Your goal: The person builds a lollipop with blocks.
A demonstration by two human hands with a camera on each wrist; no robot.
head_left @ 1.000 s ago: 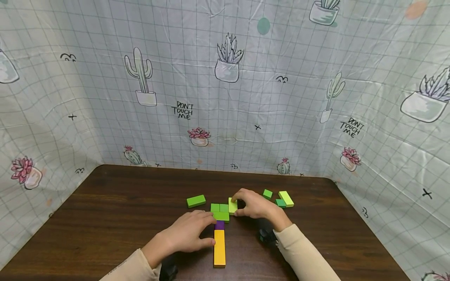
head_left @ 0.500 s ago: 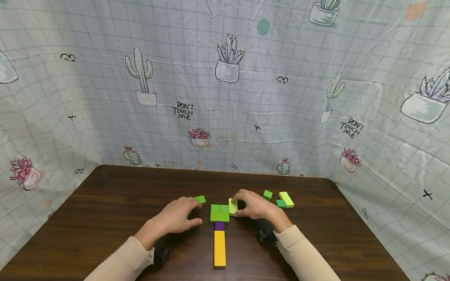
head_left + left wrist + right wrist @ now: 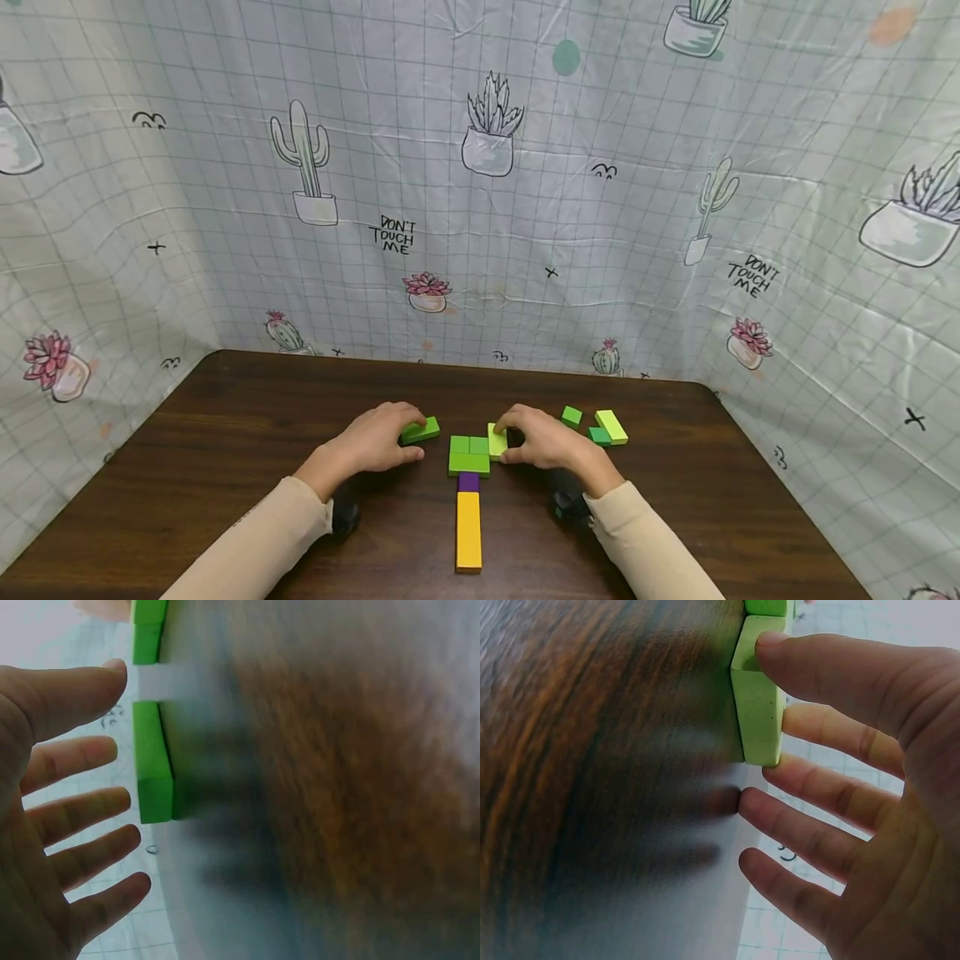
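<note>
My left hand (image 3: 375,437) hovers at a green block (image 3: 422,430) left of centre in the head view. Its fingers reach over that block's left end, while the left wrist view shows gaps between them and the block (image 3: 154,761). With thumb and fingertips my right hand (image 3: 551,440) pinches a yellow-green block (image 3: 759,712), standing against the right side of a green block group (image 3: 469,463). Below that group, a purple block (image 3: 468,482) and a long yellow-orange block (image 3: 468,533) continue in a line toward me.
At the right lie a small green block (image 3: 572,417), a darker green block (image 3: 599,436) and a loose yellow-green block (image 3: 612,427). A printed curtain (image 3: 480,208) hangs behind the dark wooden table (image 3: 225,433).
My left hand has left the yellow-orange and purple blocks and moved left and away from me to the separate green block. My right hand keeps its place on the yellow-green block.
</note>
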